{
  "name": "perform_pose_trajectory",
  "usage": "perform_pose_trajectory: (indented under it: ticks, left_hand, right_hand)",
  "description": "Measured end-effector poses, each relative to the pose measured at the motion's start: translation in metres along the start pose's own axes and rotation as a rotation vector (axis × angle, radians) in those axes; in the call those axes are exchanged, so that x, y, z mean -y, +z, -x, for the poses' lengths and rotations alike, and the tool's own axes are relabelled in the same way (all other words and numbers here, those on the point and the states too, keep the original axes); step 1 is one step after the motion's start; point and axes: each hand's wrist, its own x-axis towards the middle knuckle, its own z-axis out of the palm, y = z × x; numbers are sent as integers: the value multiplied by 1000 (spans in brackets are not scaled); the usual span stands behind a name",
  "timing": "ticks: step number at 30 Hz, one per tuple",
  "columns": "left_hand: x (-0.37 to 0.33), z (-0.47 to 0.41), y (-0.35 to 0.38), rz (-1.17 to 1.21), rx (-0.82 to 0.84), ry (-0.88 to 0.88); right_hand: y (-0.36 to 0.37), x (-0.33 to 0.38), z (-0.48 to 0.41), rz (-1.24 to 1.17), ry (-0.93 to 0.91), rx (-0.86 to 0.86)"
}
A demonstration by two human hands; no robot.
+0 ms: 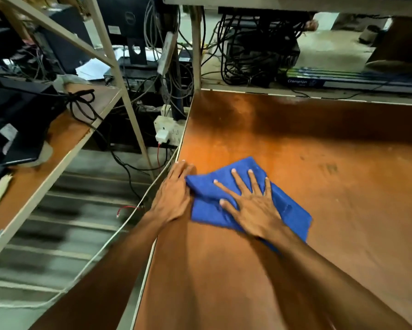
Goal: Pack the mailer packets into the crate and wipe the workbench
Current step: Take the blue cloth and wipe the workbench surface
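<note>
Right hand (252,208) pressing flat, fingers splayed, pinning blue cloth (245,198) on workbench (319,175), centre frame. Left hand (174,196) open, bracing left edge, steadying wipe. Packets, crate not showing.

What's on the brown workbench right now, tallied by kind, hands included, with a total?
Blue cloth: 1
Hands: 2, left hand at the cloth's edge, right hand flat on it
Total: 3 on the workbench

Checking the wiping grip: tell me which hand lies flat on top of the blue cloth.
The right hand, fingers spread flat on the blue cloth. The left hand only rests at the cloth's left edge, by the workbench side.
</note>
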Motion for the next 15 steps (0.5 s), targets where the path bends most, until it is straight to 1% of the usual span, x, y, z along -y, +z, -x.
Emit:
perform_pose_trajectory:
  ticks: [2, 3, 4, 5, 7, 8, 9, 10, 11, 13, 14, 15]
  left_hand:
    - [1, 8, 1, -6, 14, -12]
    - [2, 13, 2, -13, 20, -8]
    - [2, 17, 3, -22, 25, 4]
    - [1, 22, 3, -32, 29, 19]
    - [-2, 29, 0, -31, 42, 27]
    - [-3, 32, 0, -8, 46, 11]
    - [-4, 34, -1, 24, 43, -7]
    - [-4, 35, -2, 63, 37, -17]
    - [-5, 36, -2, 107, 26, -15]
    - [-7, 36, -4, 207, 1, -47]
    - [-9, 37, -7, 245, -4, -78]
    - [-9, 37, -9, 265, 2, -90]
  right_hand:
    - [2, 8, 63, 8, -165, 18]
    - [2, 3, 83, 18, -186, 34]
    - [2, -7, 88, 24, -165, 35]
    - [3, -20, 82, 43, -104, 9]
    - [0, -39, 51, 38, 127, -25]
    - [-3, -39, 36, 10, 231, -8]
    - [-3, -29, 26, 5, 269, 12]
    - [0, -12, 24, 17, 230, 9]
    - [3, 10, 33, 30, 140, 1]
    - [13, 53, 78, 46, -109, 12]
    - [16, 62, 105, 42, -213, 26]
    - [17, 60, 122, 48, -273, 25]
